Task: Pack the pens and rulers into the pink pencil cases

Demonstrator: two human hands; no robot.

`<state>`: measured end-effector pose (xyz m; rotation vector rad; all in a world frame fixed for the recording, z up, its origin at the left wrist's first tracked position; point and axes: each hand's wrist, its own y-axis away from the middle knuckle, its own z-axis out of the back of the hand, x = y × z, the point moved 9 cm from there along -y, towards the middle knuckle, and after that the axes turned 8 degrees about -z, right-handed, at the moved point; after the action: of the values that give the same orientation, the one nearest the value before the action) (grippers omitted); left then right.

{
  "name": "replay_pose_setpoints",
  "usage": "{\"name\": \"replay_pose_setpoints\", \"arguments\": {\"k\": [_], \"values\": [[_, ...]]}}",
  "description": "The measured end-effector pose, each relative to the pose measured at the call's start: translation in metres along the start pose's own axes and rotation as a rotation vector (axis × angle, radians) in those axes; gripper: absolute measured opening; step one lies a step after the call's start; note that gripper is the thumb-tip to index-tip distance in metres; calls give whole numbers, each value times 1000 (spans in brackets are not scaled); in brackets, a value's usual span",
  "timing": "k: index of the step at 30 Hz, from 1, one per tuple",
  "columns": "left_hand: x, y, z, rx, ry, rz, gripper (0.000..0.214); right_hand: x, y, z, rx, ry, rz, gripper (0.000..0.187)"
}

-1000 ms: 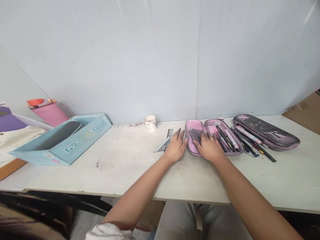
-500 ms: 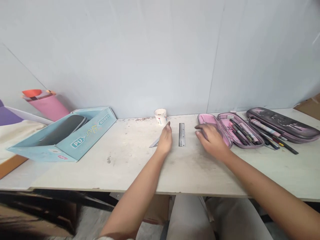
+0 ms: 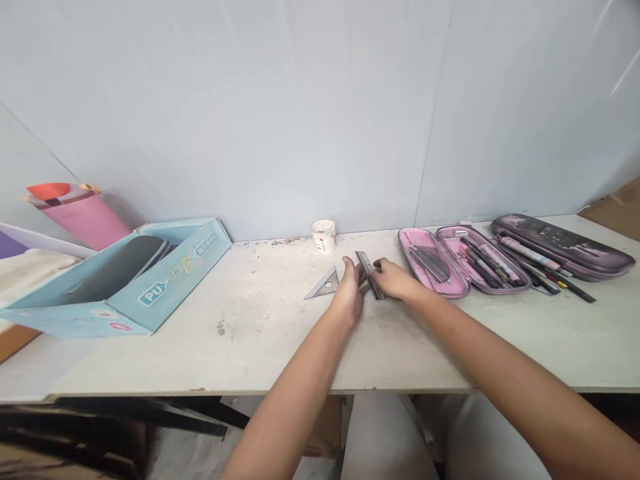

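We are pinching the light, stiff steel ruler (image 3: 369,275) by its edge in a narrow right grip (image 3: 395,280), left grip (image 3: 349,293) unclear.

The head-worn camera looks forward and down, close above the left hand (image 3: 350,293) and right hand (image 3: 395,280), across the table (image 3: 200,360) to the wall (image 3: 280,113) at upper frame.

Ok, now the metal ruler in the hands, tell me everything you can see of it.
The metal ruler is a narrow, straight grey strip with fine markings too small to read. It slants from upper left to lower right over the white desk, the fingers of the right hand against its side. The left hand is beside it; whether it touches cannot be told.
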<state>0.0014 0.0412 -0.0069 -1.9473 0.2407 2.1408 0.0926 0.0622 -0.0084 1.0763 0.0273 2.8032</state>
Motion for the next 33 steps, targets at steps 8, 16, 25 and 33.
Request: {"name": "replay_pose_setpoints", "arguments": {"k": [8, 16, 25, 33], "values": [[-6, 10, -19, -54, 206, 97, 73, 12, 35, 18, -70, 146, 243, 31], [-45, -17, -81, 7, 424, -27, 65, -15, 55, 86, -456, 33, 498, 41], [-41, -51, -87, 43, -298, -317, 44, -59, 27, 80, -288, 183, 214, 36], [-56, -31, 27, -158, -998, -363, 32, -61, 32, 88, -364, 175, 200, 34]]}}
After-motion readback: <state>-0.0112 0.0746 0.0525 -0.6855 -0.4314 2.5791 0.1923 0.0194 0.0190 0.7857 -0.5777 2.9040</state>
